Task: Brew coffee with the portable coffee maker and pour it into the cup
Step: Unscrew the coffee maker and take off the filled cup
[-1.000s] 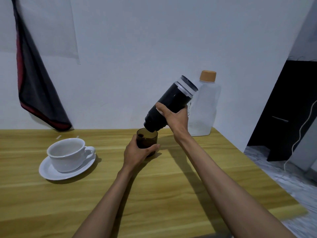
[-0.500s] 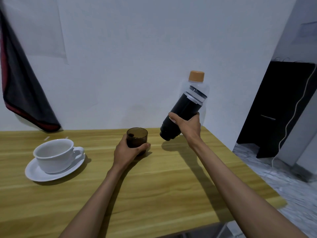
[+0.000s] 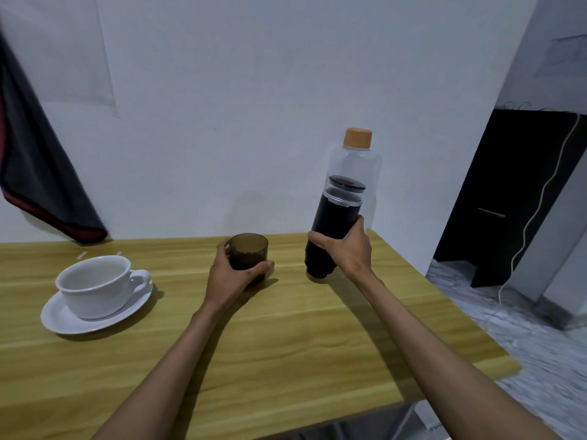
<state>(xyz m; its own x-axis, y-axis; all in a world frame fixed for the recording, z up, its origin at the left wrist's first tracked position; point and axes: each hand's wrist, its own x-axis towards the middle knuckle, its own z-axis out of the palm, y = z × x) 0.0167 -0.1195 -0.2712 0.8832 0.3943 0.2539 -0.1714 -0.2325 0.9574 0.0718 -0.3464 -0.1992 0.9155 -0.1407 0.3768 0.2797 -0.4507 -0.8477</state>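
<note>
The black cylindrical portable coffee maker [image 3: 330, 230] stands nearly upright on the wooden table [image 3: 286, 344], with a clear band and dark lid on top. My right hand [image 3: 346, 249] grips its lower half. To its left sits a small dark translucent cup [image 3: 248, 254], and my left hand [image 3: 232, 277] is wrapped around the cup's near side. A white cup [image 3: 95, 285] on a white saucer [image 3: 76, 319] stands at the left, apart from both hands. It looks empty.
A clear water bottle [image 3: 355, 166] with an orange cap stands behind the coffee maker, against the wall. A dark cloth [image 3: 35, 173] with red trim hangs at the left. The table's right edge drops to a marble floor with a white cable [image 3: 533, 217].
My right hand has swung the coffee maker from tilted over the dark cup to nearly upright and brought it down onto the table to the right. My left hand stays on the dark cup.
</note>
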